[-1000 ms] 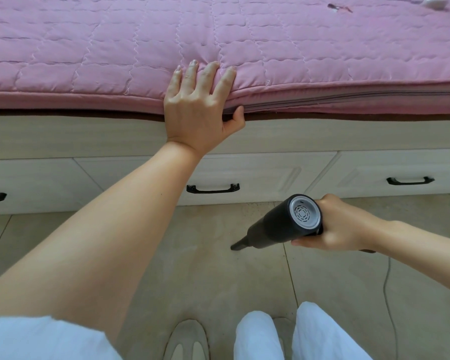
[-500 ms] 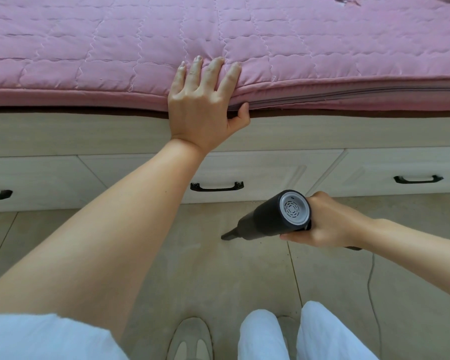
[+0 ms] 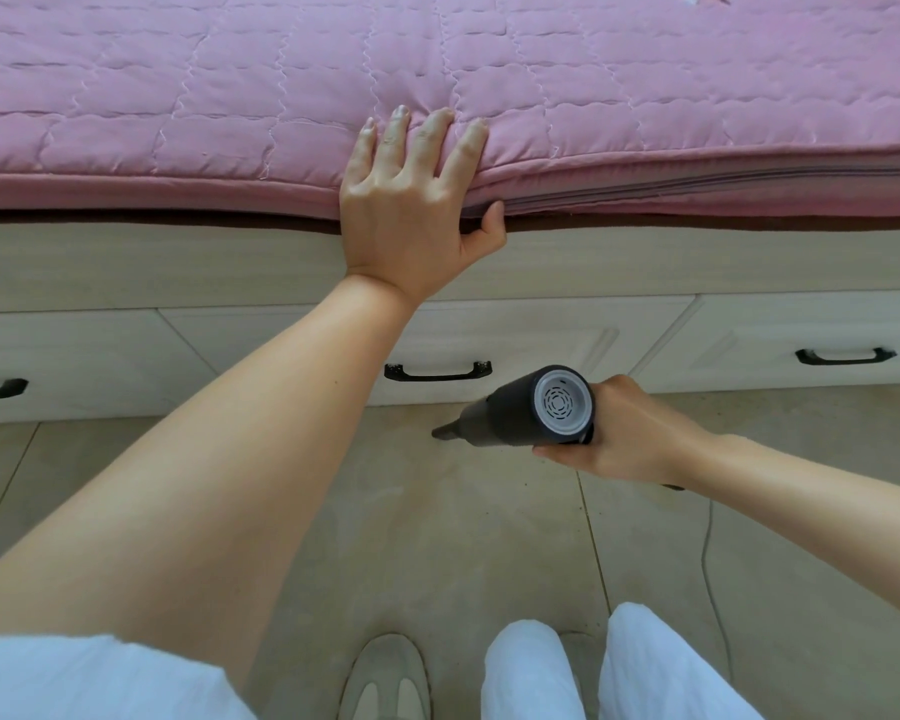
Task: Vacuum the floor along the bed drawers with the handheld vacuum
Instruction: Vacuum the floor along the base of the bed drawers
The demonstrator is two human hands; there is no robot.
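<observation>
My right hand [image 3: 630, 433] grips a black handheld vacuum [image 3: 520, 413] with a grey vented rear cap. Its narrow nozzle points left and down at the beige tiled floor [image 3: 437, 537], just in front of the middle bed drawer [image 3: 541, 335] with a black handle. My left hand [image 3: 411, 210] rests flat on the edge of the pink quilted mattress [image 3: 230, 96], fingers straight on top, thumb under the edge. More cream drawers stand at the left [image 3: 74, 361] and at the right [image 3: 801, 335].
A thin grey cord [image 3: 710, 563] trails across the floor at the right. My white trouser legs [image 3: 593, 667] and a grey shoe [image 3: 385, 678] are at the bottom. Dark specks lie on the tiles near the drawers.
The vacuum has moved left and closer to the base of the middle drawer. My left hand stays on the mattress edge.
</observation>
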